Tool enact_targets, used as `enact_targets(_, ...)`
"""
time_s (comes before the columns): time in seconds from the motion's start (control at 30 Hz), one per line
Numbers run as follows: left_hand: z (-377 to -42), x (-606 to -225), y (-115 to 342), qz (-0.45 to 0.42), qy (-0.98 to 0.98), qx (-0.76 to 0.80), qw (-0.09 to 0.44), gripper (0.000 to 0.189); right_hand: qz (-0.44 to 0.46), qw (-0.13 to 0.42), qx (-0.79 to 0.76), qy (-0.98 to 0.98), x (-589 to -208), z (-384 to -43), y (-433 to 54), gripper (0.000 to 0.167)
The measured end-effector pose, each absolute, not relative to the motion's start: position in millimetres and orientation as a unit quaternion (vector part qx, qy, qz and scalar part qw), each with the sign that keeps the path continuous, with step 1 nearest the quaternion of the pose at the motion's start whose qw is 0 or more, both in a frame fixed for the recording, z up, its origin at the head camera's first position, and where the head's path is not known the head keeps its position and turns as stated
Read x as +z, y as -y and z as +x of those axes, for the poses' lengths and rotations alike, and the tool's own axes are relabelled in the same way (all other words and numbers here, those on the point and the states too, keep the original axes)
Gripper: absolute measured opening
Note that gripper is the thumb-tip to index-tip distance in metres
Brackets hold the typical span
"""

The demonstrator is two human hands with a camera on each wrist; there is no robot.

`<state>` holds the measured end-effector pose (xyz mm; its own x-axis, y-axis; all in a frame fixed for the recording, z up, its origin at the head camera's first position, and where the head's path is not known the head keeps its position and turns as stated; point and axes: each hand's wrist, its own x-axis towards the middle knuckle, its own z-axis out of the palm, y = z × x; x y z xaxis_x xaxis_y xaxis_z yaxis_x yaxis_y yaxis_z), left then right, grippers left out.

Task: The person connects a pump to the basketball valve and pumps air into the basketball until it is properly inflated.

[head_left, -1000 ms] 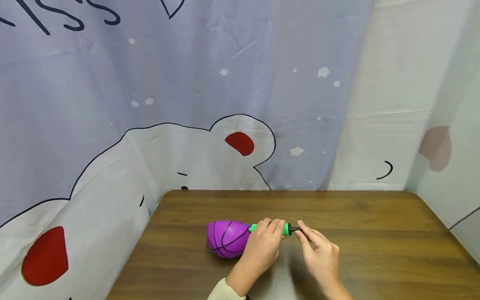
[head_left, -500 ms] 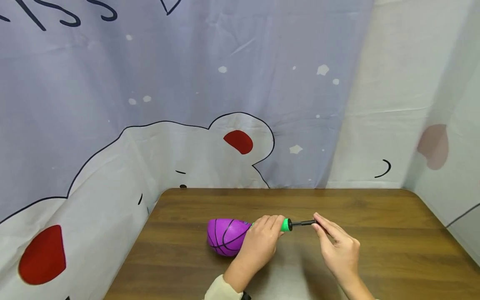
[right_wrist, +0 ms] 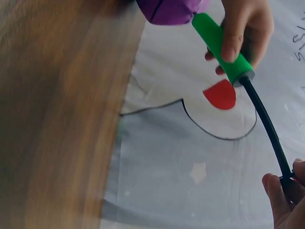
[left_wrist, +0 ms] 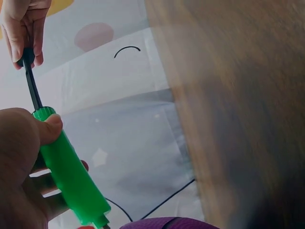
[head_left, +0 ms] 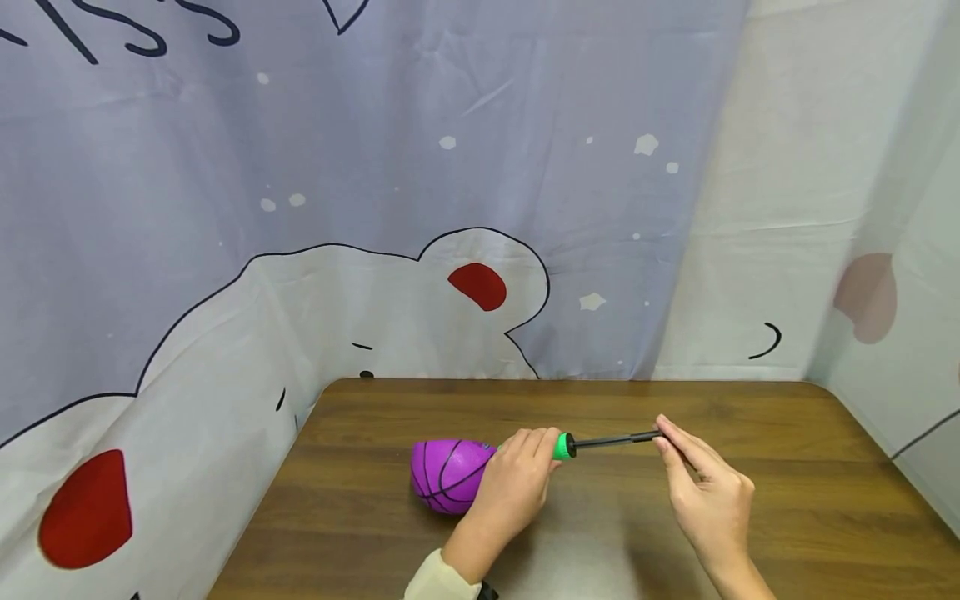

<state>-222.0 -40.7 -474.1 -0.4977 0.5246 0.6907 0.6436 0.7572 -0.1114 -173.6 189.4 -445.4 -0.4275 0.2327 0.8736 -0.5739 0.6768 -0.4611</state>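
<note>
A green hand pump (left_wrist: 74,176) lies in the grip of my left hand (head_left: 513,479), thumb on one side and fingers round the barrel. Its nozzle end meets a purple, partly deflated ball (head_left: 448,477) with black basketball lines. The black plunger rod (right_wrist: 264,121) is drawn far out of the barrel to the right. At the rod's outer end, my right hand (head_left: 708,492) pinches the black handle (right_wrist: 287,183) between thumb and fingers. Most of the barrel is hidden by my left hand in the head view.
The ball sits over a brown wooden table (head_left: 810,500). Behind and beside the table hangs a grey-and-white curtain (head_left: 600,208) with cartoon bears and red ear patches.
My right hand has moved steadily to the right, pulling the plunger rod out from nearly fully in to far out. My left hand and the ball stay almost in place.
</note>
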Motion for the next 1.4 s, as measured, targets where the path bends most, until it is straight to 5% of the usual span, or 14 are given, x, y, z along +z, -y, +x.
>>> enact_targets(0.4, -214.9, -471.3, 34.0, -0.355, 0.846, -0.078, 0.390, 0.036, 0.176, 0.531, 0.398, 0.727, -473.2, -183.4, -143.7, 0.039)
enact_targets(0.63, -213.2, -477.5, 32.7, -0.360, 0.845, -0.080, 0.386, 0.037, 0.208, 0.521, 0.390, 0.730, -483.8, -185.1, -142.1, 0.021)
enact_targets(1.4, -219.7, -471.2, 45.8, -0.357, 0.852, -0.121, 0.364, 0.040, 0.160, 0.552, 0.396, 0.716, -440.4, -169.8, -185.4, 0.028)
